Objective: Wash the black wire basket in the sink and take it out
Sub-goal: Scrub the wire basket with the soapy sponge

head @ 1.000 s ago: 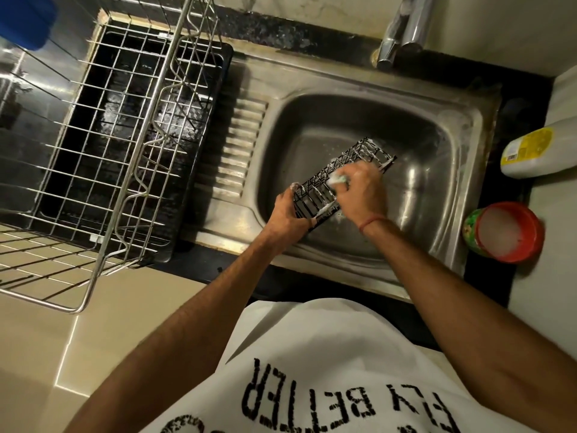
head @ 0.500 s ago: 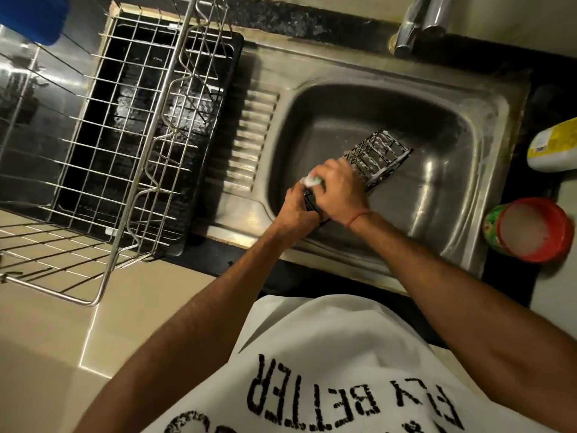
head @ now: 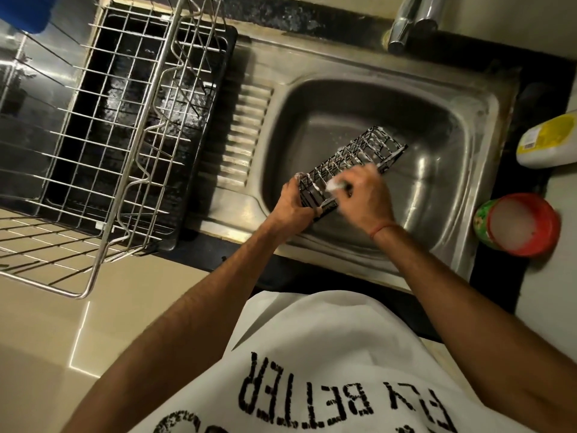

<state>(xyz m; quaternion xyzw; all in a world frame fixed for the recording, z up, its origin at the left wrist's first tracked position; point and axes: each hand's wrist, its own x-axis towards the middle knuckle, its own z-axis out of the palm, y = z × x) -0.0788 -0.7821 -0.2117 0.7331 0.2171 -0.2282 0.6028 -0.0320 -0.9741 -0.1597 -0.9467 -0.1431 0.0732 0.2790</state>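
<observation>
Head view, looking down: black wire basket (head: 352, 165), streaked with white suds, lies tilted inside the steel sink (head: 487, 126). Left hand (head: 295, 201) grips its near end; right hand (head: 363, 195) curls around a soapy scrubber (head: 334, 183) pressed on the wires. Left, a dish rack (head: 125, 135) sits on the worktop (head: 527, 270). Scrubbing seems underway; rinsing and lifting out remain.

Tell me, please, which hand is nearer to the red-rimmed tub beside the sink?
Right. The right hand works over the black wire basket, on the side toward the red-rimmed tub; the left hand grips the basket's end farther away.
</observation>
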